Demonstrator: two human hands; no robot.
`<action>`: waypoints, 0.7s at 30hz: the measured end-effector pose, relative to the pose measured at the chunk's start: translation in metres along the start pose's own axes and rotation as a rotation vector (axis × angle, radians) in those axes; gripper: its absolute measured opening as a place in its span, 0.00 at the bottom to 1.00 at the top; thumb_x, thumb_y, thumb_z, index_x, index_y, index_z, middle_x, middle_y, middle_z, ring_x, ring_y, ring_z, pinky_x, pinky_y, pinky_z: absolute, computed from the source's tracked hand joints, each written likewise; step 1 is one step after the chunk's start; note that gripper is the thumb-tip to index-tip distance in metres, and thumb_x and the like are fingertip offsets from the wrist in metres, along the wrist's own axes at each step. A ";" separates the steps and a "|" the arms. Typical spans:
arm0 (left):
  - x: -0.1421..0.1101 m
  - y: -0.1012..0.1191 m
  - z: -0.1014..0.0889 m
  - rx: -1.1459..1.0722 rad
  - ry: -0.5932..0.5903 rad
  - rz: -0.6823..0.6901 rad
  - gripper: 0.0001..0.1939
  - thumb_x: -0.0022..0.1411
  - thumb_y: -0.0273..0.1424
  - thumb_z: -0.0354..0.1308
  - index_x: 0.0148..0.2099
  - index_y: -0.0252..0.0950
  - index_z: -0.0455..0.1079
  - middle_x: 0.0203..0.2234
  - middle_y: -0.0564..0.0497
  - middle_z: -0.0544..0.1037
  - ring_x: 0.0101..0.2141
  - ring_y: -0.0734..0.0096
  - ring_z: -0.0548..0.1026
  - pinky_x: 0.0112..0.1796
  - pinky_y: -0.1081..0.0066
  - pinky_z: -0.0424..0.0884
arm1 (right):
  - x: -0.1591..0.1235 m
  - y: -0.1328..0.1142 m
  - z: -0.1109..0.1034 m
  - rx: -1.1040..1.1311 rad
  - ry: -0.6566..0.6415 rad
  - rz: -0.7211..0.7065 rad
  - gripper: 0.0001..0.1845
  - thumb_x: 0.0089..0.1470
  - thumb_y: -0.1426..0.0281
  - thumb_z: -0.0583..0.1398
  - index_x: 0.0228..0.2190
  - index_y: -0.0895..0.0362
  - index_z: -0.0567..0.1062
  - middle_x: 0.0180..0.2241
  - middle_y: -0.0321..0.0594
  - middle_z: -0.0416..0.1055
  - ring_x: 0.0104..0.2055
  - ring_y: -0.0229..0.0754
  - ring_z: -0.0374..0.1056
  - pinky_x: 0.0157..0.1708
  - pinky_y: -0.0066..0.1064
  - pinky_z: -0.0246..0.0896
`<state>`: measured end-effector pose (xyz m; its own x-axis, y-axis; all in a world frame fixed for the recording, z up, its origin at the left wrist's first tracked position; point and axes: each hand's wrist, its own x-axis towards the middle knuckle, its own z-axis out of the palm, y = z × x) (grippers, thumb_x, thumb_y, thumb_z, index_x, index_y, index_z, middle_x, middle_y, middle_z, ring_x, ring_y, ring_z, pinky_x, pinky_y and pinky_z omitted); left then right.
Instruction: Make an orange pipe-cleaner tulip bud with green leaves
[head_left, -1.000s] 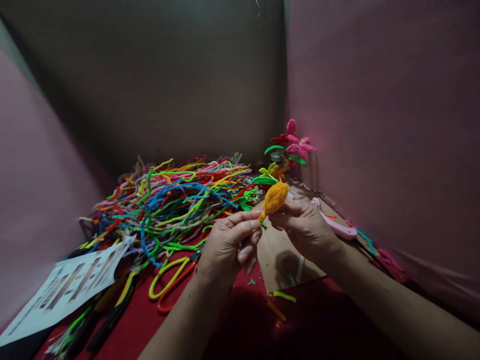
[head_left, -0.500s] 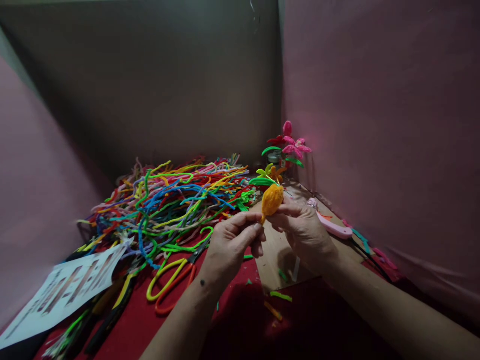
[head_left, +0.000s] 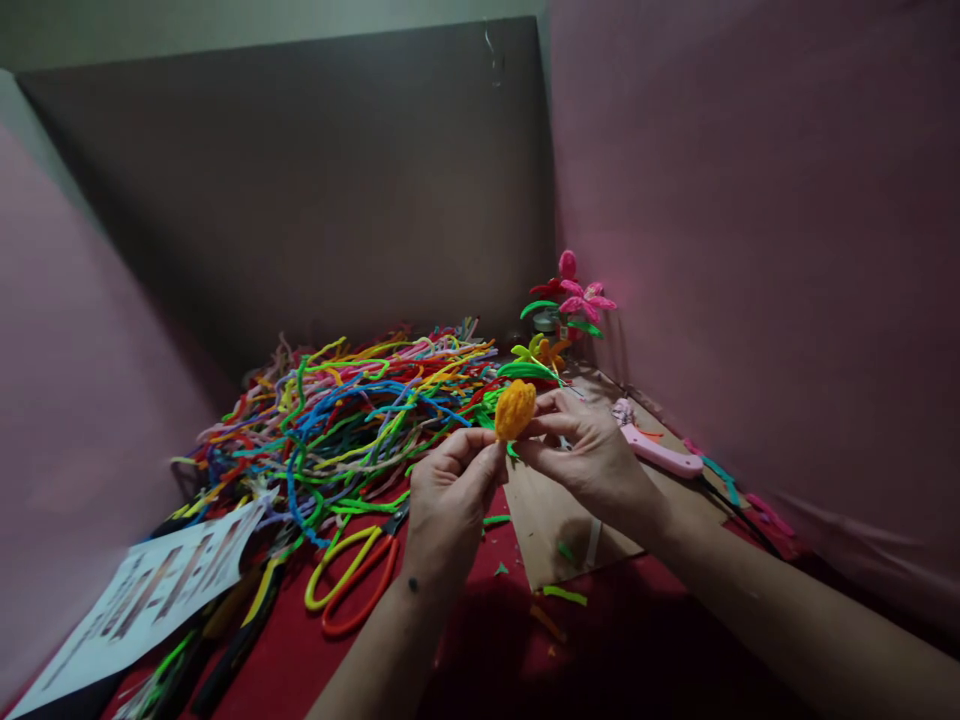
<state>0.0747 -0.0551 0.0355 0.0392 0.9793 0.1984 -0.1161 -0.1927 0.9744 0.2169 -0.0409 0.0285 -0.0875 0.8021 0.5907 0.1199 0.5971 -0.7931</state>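
Observation:
An orange fuzzy flower bud, shaped from pipe cleaners, is held up between my two hands. My left hand pinches its narrow lower end between thumb and forefinger. From the right, the fingers of my right hand are closed against the bud's side; its fingertips are partly hidden behind the bud. Below the hands lies a wooden board with a few green scraps on and around it.
A large heap of coloured pipe cleaners lies at the back left. Scissors, pliers and a printed sheet are at the left. A pink glue gun rests on the right. Pink flowers stand behind, near the pink wall.
Both hands have moved slightly left with the orange bud, which stands more upright now. My view has tilted up a little.

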 end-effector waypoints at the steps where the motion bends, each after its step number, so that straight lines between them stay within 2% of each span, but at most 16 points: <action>1: 0.000 0.001 0.000 -0.009 0.011 -0.005 0.07 0.51 0.31 0.61 0.30 0.32 0.69 0.16 0.58 0.66 0.16 0.85 0.57 0.18 0.81 0.51 | 0.001 -0.002 -0.001 -0.039 0.008 -0.020 0.08 0.46 0.68 0.63 0.32 0.49 0.80 0.33 0.39 0.66 0.38 0.42 0.62 0.37 0.35 0.59; 4: 0.000 0.003 -0.001 -0.044 0.002 -0.049 0.08 0.50 0.31 0.62 0.30 0.32 0.69 0.15 0.58 0.66 0.16 0.85 0.57 0.18 0.81 0.51 | 0.003 -0.005 -0.004 -0.067 0.019 -0.024 0.08 0.47 0.67 0.63 0.32 0.49 0.80 0.32 0.40 0.67 0.36 0.41 0.62 0.35 0.35 0.59; 8: 0.000 0.006 -0.002 -0.119 -0.055 -0.138 0.10 0.48 0.32 0.63 0.30 0.32 0.68 0.16 0.58 0.66 0.16 0.86 0.58 0.18 0.82 0.50 | 0.005 -0.002 -0.007 0.076 -0.016 0.047 0.08 0.46 0.62 0.63 0.31 0.48 0.80 0.32 0.40 0.67 0.37 0.42 0.62 0.36 0.36 0.59; 12: 0.001 0.006 -0.004 -0.187 -0.131 -0.178 0.09 0.50 0.32 0.62 0.30 0.31 0.68 0.15 0.58 0.65 0.15 0.87 0.55 0.17 0.83 0.47 | 0.006 0.003 -0.007 0.236 -0.060 0.097 0.08 0.45 0.62 0.64 0.29 0.49 0.81 0.30 0.39 0.66 0.37 0.41 0.60 0.37 0.37 0.57; 17: 0.006 0.002 -0.009 -0.267 -0.262 -0.222 0.09 0.51 0.31 0.62 0.28 0.31 0.66 0.14 0.58 0.64 0.13 0.88 0.52 0.15 0.82 0.43 | 0.006 0.007 -0.005 0.304 -0.069 0.095 0.07 0.44 0.63 0.65 0.28 0.50 0.81 0.31 0.38 0.66 0.35 0.39 0.58 0.32 0.33 0.55; 19: 0.008 -0.001 -0.012 -0.315 -0.337 -0.263 0.09 0.51 0.31 0.61 0.28 0.31 0.65 0.13 0.58 0.64 0.11 0.89 0.51 0.14 0.82 0.42 | 0.007 0.007 -0.005 0.371 -0.122 0.139 0.07 0.43 0.63 0.65 0.27 0.51 0.81 0.30 0.39 0.66 0.34 0.39 0.57 0.28 0.30 0.53; 21: 0.009 -0.002 -0.015 -0.357 -0.420 -0.329 0.09 0.51 0.31 0.61 0.30 0.31 0.65 0.13 0.58 0.63 0.10 0.90 0.50 0.14 0.82 0.43 | 0.009 0.008 -0.007 0.481 -0.228 0.236 0.08 0.43 0.64 0.65 0.27 0.53 0.81 0.27 0.38 0.65 0.29 0.36 0.56 0.23 0.28 0.49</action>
<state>0.0609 -0.0445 0.0336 0.5062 0.8624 -0.0094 -0.3520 0.2165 0.9106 0.2234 -0.0290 0.0288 -0.3304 0.8617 0.3852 -0.2961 0.2929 -0.9091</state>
